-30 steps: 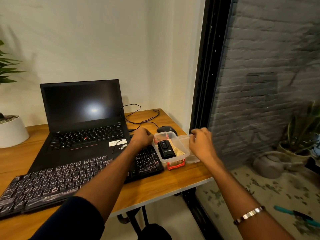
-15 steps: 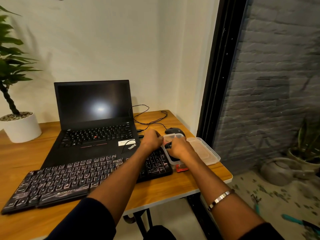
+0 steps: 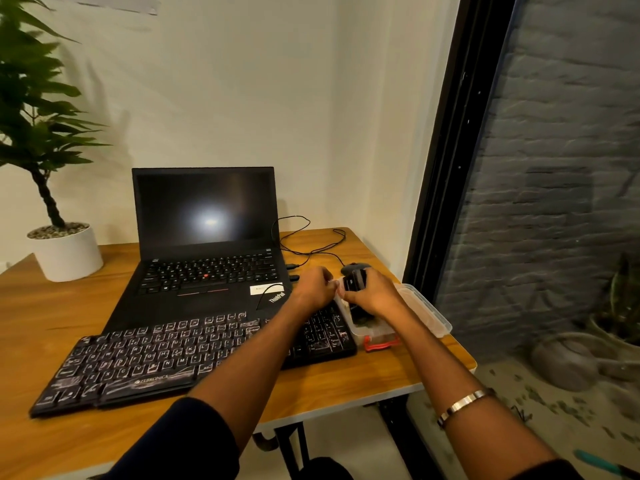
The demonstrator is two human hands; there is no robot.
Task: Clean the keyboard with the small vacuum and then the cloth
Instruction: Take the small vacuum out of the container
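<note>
Our right hand (image 3: 372,295) grip wraps the small vacuum (image 3: 356,281), long axis upright over the box (image 3: 375,332); left hand (image 3: 313,287) grip pinches box's rim; keyboard (image 3: 173,355) alongside on table (image 3: 391,372).

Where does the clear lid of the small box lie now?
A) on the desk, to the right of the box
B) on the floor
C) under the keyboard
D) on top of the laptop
A: the lid lies flat on the desk, to the right of the box, near the desk's right edge.

Dim warm light, glare on the laptop screen (image 3: 210,221), blurred edges.
</note>
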